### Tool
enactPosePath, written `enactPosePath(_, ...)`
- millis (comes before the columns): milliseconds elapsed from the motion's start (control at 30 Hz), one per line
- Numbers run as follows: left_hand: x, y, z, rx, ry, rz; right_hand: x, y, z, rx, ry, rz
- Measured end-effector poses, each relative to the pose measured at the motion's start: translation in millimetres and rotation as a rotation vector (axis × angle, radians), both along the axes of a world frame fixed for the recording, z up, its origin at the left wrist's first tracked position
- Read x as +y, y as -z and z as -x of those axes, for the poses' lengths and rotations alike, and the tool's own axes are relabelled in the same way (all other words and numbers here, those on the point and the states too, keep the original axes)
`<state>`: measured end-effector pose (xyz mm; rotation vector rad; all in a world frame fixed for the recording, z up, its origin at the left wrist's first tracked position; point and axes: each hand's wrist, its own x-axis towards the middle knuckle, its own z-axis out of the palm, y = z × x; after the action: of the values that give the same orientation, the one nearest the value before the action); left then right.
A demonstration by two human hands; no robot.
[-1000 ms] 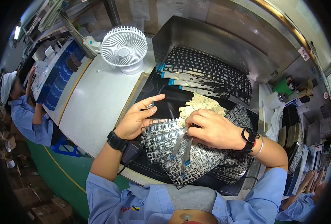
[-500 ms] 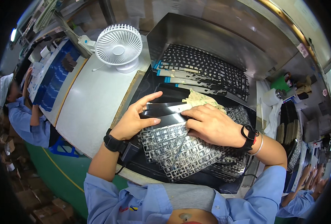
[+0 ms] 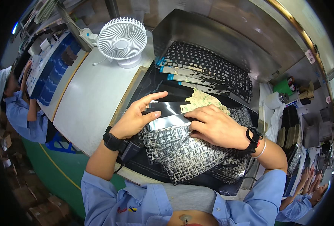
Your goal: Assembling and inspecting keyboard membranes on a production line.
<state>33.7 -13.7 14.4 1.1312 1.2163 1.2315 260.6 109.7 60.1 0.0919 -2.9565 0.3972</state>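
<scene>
Nearest the body, a stack of perforated metal keyboard frames (image 3: 191, 158) lies on the black mat (image 3: 144, 86) of the table (image 3: 91, 101). On it rests a glossy dark film strip (image 3: 167, 115), thin and light, probably floppy, slick and easily creased, so best taken by its edges. The left hand (image 3: 135, 118) pinches the strip's left end, forefinger stretched above it. The right hand (image 3: 216, 126) lies flat on its right part, fingers curled, pressing it down. Just behind are yellowish backing papers (image 3: 202, 98), then fanned black keyboard sheets (image 3: 208, 67) against a steel tray wall (image 3: 219, 37). A white desk fan (image 3: 122, 39) stands far left. Co-workers sit at both sides.
</scene>
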Motion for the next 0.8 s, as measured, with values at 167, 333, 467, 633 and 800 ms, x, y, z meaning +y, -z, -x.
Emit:
enactPosePath(167,0,-3,-1,0.01,0.002,0.019,0,3,-1,0.059,-0.009,-0.011)
enactPosePath(333,-1,-9,0,-0.049,0.009,0.073,1,2,-14,0.15,-0.127,-0.151)
enactPosePath(467,-4,-15,1,0.066,0.068,-0.037,-5,-5,-22,0.268,-0.103,-0.159)
enactPosePath(633,-7,-19,-1,0.228,0.05,-0.071,-6,-1,-24,0.347,-0.075,-0.165)
enactPosePath(800,-5,-14,-2,0.215,-0.013,-0.087,-13,0,-21,0.319,-0.082,-0.134)
